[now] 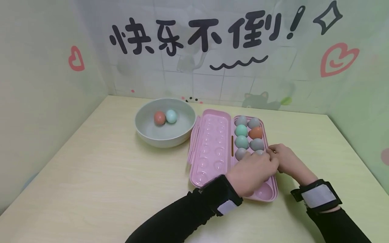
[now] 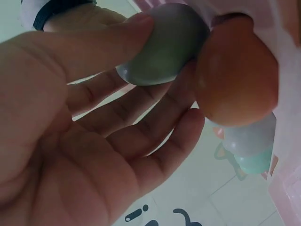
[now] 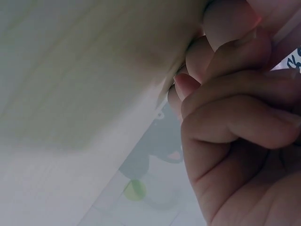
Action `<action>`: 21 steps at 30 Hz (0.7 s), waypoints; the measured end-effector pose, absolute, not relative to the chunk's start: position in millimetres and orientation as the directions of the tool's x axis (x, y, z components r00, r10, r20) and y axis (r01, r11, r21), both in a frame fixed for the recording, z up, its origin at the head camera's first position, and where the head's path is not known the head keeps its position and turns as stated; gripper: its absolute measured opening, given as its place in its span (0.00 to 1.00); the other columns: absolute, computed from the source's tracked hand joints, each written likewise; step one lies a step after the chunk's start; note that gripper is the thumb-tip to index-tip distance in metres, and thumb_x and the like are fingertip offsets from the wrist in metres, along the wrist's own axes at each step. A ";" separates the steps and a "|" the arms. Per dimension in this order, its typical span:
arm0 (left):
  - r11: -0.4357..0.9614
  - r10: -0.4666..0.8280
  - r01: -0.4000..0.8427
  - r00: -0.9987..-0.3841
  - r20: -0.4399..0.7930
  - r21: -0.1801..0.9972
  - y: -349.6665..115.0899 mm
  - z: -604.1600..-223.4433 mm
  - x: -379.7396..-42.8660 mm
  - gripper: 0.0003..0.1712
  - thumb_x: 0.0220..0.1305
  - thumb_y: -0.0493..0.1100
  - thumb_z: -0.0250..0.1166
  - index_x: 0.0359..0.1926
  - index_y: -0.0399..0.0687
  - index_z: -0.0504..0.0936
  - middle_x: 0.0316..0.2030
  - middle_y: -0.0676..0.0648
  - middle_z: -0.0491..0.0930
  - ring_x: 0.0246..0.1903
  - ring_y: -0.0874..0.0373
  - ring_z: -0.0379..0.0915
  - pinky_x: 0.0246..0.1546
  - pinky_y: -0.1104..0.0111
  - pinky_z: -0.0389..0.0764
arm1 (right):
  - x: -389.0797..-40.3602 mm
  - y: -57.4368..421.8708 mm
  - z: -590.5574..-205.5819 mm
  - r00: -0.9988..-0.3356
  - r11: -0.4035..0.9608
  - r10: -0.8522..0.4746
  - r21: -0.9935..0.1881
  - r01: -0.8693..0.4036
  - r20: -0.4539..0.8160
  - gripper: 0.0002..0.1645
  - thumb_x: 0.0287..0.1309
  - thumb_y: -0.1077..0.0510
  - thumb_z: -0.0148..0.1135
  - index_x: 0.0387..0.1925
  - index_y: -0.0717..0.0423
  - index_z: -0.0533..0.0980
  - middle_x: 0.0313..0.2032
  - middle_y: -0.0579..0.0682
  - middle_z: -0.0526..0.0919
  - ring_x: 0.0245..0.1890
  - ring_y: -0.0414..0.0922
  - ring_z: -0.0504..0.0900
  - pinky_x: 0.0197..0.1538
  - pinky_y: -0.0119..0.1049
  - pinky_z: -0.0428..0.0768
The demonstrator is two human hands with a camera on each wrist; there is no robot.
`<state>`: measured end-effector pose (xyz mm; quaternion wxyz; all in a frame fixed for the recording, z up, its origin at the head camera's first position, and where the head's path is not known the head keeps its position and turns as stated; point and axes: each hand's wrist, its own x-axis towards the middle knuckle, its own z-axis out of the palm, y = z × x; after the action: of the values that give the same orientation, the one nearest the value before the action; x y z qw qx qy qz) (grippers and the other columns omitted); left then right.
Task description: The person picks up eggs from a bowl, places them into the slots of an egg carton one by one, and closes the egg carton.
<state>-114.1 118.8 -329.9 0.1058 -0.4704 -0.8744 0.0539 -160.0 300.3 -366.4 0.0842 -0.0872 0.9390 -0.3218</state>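
Note:
My left hand is over the near half of a pink egg carton. Its thumb and fingers pinch a grey-green egg, just beside an orange egg in the carton. From above, the hand hides the held egg and some cups. My right hand grips the carton's right edge with curled fingers, close to the left fingertips. Several grey eggs, mint-green eggs and another orange egg sit in two rows of cups. Near the front, one cup is bare.
A pale grey-green bowl stands behind and left of the carton, holding a reddish egg and a light blue egg. The opened carton lid lies flat on the left. Walls enclose the wooden table at the back and sides.

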 end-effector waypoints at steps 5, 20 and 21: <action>0.567 0.824 0.786 -0.539 0.175 -0.246 121.7 -334.1 -112.7 0.10 0.69 0.41 0.61 0.48 0.58 0.82 0.37 0.56 0.79 0.33 0.62 0.73 0.30 0.70 0.74 | -160.8 300.4 -367.3 -0.974 0.778 -0.196 -0.623 -0.082 -0.117 0.19 0.71 0.61 0.42 0.23 0.59 0.70 0.16 0.47 0.68 0.14 0.42 0.68 0.18 0.36 0.68; 0.666 0.740 0.680 -0.654 0.158 -0.308 128.9 -335.9 -101.0 0.08 0.70 0.47 0.61 0.42 0.69 0.85 0.33 0.56 0.80 0.29 0.60 0.68 0.18 0.68 0.71 | -159.7 299.5 -368.1 -0.978 0.782 -0.157 -0.622 -0.037 -0.139 0.18 0.69 0.62 0.41 0.22 0.58 0.69 0.16 0.48 0.67 0.13 0.43 0.67 0.17 0.36 0.67; 0.664 0.741 0.683 -0.655 0.146 -0.306 129.3 -335.7 -100.5 0.08 0.70 0.48 0.60 0.44 0.69 0.84 0.34 0.56 0.80 0.30 0.60 0.68 0.19 0.68 0.72 | -159.5 299.4 -368.1 -0.978 0.781 -0.157 -0.624 -0.037 -0.139 0.18 0.69 0.62 0.41 0.22 0.58 0.69 0.16 0.48 0.67 0.13 0.43 0.67 0.18 0.37 0.67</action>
<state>-100.5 129.3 -335.7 0.1302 -0.3944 -0.9027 0.1126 -159.5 299.4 -368.1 0.0920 -0.0516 0.9391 -0.3271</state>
